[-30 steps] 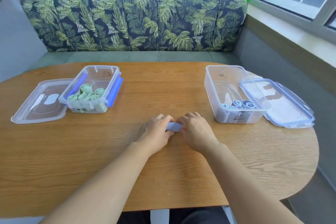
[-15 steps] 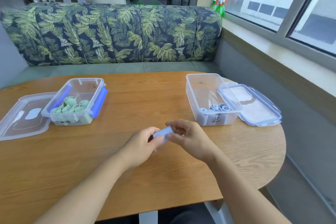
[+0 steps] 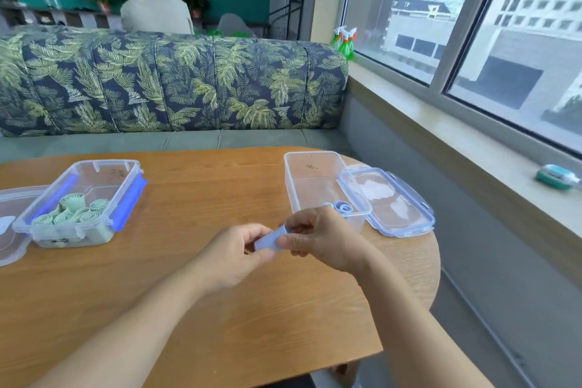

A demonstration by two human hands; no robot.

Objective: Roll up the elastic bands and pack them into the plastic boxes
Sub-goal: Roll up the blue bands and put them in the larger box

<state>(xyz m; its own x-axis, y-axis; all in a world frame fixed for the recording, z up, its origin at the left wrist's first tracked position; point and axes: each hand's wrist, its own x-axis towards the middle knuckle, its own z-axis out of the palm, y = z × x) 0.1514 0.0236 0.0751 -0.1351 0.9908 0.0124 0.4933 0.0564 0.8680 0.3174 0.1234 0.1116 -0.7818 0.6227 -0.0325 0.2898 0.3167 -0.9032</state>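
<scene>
A rolled pale blue elastic band [image 3: 267, 241] is held above the wooden table [image 3: 189, 309] between both hands. My left hand [image 3: 233, 257] pinches its left end and my right hand [image 3: 321, 241] pinches its right end. Just beyond my right hand stands a clear plastic box [image 3: 315, 186] with a few blue rolls [image 3: 341, 207] at its near end. At the left stands a second clear box [image 3: 78, 201] with blue clips, holding several green rolls [image 3: 74, 213].
The right box's lid [image 3: 390, 201] lies open beside it at the table's right edge. Another lid [image 3: 9, 224] lies left of the green box. A leaf-patterned sofa [image 3: 170, 82] runs behind the table, a window sill [image 3: 472, 148] to the right. A person sits beyond the sofa.
Both hands have lifted the blue roll off the table and carried it slightly right, toward the right box. The camera has tilted up and turned right.
</scene>
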